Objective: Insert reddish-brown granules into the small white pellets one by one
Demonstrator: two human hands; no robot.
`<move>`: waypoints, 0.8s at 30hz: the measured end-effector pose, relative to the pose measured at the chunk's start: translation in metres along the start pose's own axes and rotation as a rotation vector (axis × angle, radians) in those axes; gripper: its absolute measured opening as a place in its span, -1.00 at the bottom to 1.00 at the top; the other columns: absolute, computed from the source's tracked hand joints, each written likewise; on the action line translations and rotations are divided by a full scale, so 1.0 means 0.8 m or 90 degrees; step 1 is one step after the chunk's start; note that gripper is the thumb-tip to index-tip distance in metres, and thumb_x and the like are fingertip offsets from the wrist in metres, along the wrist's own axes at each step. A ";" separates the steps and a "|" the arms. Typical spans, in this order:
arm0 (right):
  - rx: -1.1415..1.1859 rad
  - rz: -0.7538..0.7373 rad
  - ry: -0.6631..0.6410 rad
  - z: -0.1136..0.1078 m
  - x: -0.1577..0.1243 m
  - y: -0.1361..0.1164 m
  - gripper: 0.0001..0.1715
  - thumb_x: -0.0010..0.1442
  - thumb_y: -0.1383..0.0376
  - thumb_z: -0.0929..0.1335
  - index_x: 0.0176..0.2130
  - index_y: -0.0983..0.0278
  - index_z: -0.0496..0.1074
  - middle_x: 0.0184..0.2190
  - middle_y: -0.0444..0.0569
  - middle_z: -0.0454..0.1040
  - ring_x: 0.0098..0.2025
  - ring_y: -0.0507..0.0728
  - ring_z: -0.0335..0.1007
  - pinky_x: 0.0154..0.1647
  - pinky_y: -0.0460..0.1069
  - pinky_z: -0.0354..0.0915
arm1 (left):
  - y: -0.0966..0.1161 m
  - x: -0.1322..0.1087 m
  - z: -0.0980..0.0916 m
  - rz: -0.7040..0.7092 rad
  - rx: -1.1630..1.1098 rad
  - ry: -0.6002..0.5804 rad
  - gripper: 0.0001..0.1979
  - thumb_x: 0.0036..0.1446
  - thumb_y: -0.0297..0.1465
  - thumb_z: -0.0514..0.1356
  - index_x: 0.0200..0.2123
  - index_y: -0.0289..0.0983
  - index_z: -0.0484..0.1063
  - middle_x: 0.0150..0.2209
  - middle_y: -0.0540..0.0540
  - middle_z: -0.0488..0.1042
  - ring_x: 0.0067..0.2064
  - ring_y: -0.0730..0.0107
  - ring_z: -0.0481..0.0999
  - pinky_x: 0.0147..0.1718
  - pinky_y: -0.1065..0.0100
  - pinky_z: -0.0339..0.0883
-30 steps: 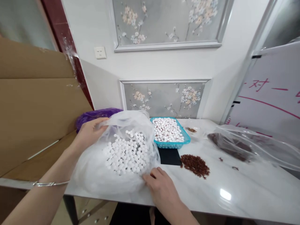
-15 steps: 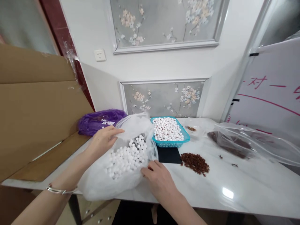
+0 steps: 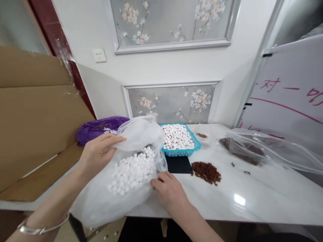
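A white translucent plastic bag (image 3: pixel 101 208) lies with its mouth spread at the near edge of the table, showing many small white balls (image 3: pixel 133 169) inside. My left hand (image 3: pixel 99 153) pinches the upper left part of the bag's rim between thumb and fingers. On the opposite side, my right hand (image 3: pixel 170 190) has its fingers curled on the bag's right edge. Just beyond stands a turquoise basket (image 3: pixel 196 143) filled with white balls that have reddish marks. A black flat square (image 3: pixel 178 164) lies in front of the basket, beside a heap of small reddish-brown pieces (image 3: pixel 206 172).
At the back left sits a purple plastic bag (image 3: pixel 87 131) with small white pieces, near a large open cardboard box (image 3: pixel 32 117). A clear bag of brown material (image 3: pixel 242 151) lies on the right of the marble-patterned table (image 3: pixel 264 201). Behind is a panelled wall.
The bag's rim has been drawn left and its upper flap folds differently over the balls. My left hand moved left and slightly down. The whole view has shifted slightly.
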State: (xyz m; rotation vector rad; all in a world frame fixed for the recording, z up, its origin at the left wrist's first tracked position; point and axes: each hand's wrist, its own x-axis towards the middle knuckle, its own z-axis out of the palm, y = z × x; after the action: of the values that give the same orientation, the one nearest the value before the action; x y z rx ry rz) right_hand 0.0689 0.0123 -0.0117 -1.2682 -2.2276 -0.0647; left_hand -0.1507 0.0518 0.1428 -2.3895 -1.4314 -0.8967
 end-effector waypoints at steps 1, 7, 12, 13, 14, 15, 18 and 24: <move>0.002 0.001 -0.003 -0.001 0.000 0.000 -0.82 0.13 0.46 0.32 -0.41 0.20 0.42 -0.44 -0.09 0.31 -0.36 0.09 0.19 -0.34 -0.06 0.11 | -0.003 -0.001 0.000 -0.008 -0.004 -0.001 -0.65 -0.03 -0.53 -0.01 -0.26 -0.21 0.50 -0.21 -0.06 0.53 -0.19 0.29 0.49 -0.19 0.34 0.34; 0.008 0.000 -0.021 -0.009 0.005 -0.004 -0.84 0.12 0.44 0.32 -0.39 0.19 0.43 -0.43 -0.09 0.33 -0.36 0.08 0.20 -0.35 -0.06 0.10 | -0.012 -0.004 -0.001 -0.038 -0.033 0.016 -0.71 0.02 -0.49 0.03 -0.22 -0.27 0.48 -0.17 -0.06 0.53 -0.16 0.28 0.49 -0.15 0.33 0.34; -0.022 0.034 -0.050 -0.026 0.011 -0.002 -0.82 0.17 0.42 0.28 -0.37 0.20 0.43 -0.40 -0.07 0.35 -0.34 0.08 0.24 -0.34 -0.05 0.10 | -0.014 0.000 0.003 -0.087 -0.071 0.052 -0.71 0.07 -0.42 0.06 -0.15 -0.27 0.45 -0.11 -0.08 0.52 -0.08 0.27 0.47 -0.04 0.30 0.29; -0.030 0.044 -0.057 -0.028 0.011 0.000 -0.81 0.17 0.43 0.27 -0.38 0.21 0.44 -0.40 -0.06 0.36 -0.34 0.09 0.25 -0.34 -0.05 0.10 | -0.018 0.001 0.007 -0.092 -0.075 0.027 -0.68 0.08 -0.39 0.06 -0.10 -0.26 0.43 -0.06 -0.09 0.50 -0.04 0.24 0.45 -0.02 0.28 0.28; -0.036 0.052 -0.063 -0.029 0.009 0.001 -0.81 0.16 0.44 0.27 -0.39 0.22 0.44 -0.40 -0.04 0.37 -0.34 0.10 0.26 -0.35 -0.04 0.10 | -0.023 0.001 0.010 -0.097 -0.074 -0.011 -0.63 0.08 -0.34 0.07 -0.02 -0.27 0.38 0.02 -0.12 0.45 0.02 0.21 0.41 0.01 0.25 0.26; -0.040 0.055 -0.068 -0.029 0.008 0.002 -0.81 0.15 0.45 0.28 -0.40 0.23 0.44 -0.41 -0.04 0.38 -0.33 0.11 0.28 -0.37 -0.04 0.10 | -0.029 0.000 0.013 -0.102 -0.067 -0.056 -0.54 0.08 -0.29 0.08 0.06 -0.27 0.30 0.10 -0.14 0.37 0.08 0.16 0.36 0.04 0.21 0.23; -0.042 0.051 -0.085 -0.021 0.000 0.002 -0.83 0.12 0.46 0.30 -0.40 0.23 0.44 -0.41 -0.04 0.41 -0.32 0.13 0.31 -0.38 -0.04 0.12 | -0.044 -0.008 0.018 -0.133 -0.010 -0.112 -0.29 0.05 -0.18 0.10 0.23 -0.30 0.02 0.23 -0.22 0.17 0.19 0.08 0.21 0.11 0.10 0.12; -0.011 0.046 -0.081 -0.004 -0.001 -0.010 -0.80 0.15 0.44 0.30 -0.25 0.21 0.45 -0.34 -0.03 0.43 -0.24 0.15 0.32 -0.31 -0.03 0.18 | -0.015 -0.041 0.004 -0.095 0.086 0.020 -0.50 0.12 -0.18 0.07 0.11 -0.22 0.24 0.21 -0.19 0.20 0.20 0.07 0.19 0.10 0.08 0.14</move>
State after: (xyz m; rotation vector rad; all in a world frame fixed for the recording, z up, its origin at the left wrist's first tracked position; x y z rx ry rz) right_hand 0.0642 0.0059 -0.0077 -1.3965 -2.2895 0.0249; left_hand -0.1708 0.0352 0.1190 -2.1861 -1.6204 -0.8366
